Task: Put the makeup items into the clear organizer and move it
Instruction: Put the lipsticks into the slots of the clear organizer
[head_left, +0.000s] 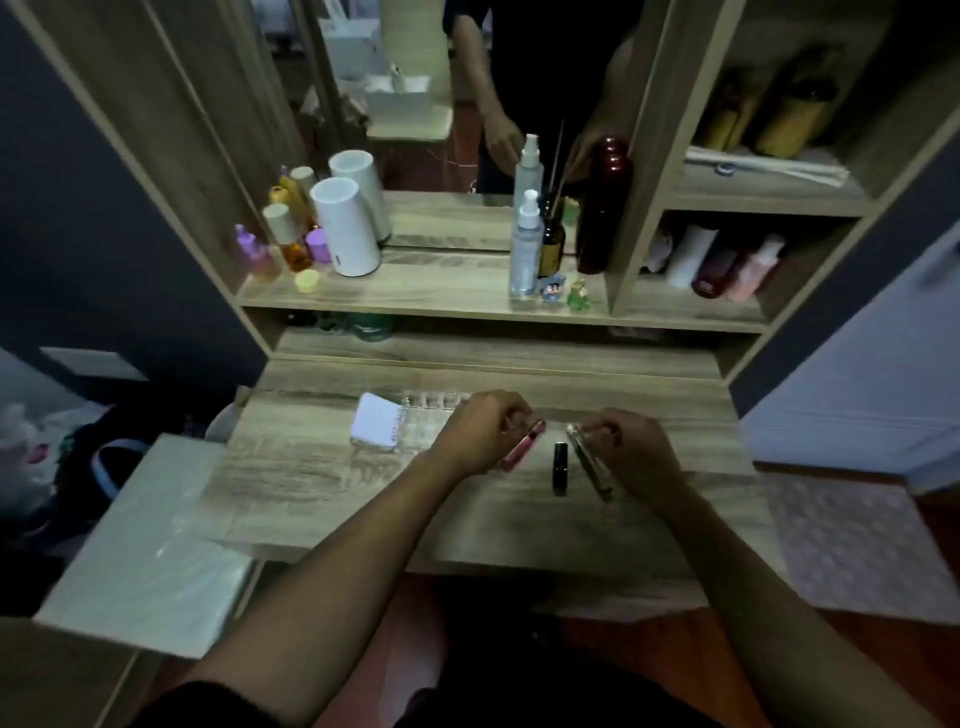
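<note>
Head view of a wood-grain tabletop (322, 483) in dim light. The left hand (480, 434) is curled closed, fingertips pinching the upper end of a pink lip-gloss tube (522, 447), which slants down and toward the person from the grip; whether its lower end rests on the tabletop cannot be told. The right hand (631, 447) is likewise curled closed, pinching the top of a slim metallic tube (589, 460) that slants down from its fingers; the tube's exact kind is not discernible. Between the two hands, untouched, a black lipstick-like tube (560, 467) lies on the tabletop, just beside the metallic tube. The clear organizer (415, 423) sits just to the left of the left hand, partly hidden behind it, its small compartments faintly visible along the far edge; a white square pad (375, 423) rests at its left end. Beyond both hands, a shelf (415, 296) carries a white cylinder (345, 226), a clear spray bottle (524, 249) and a dark red bottle (605, 202) before a mirror (415, 78).
</note>
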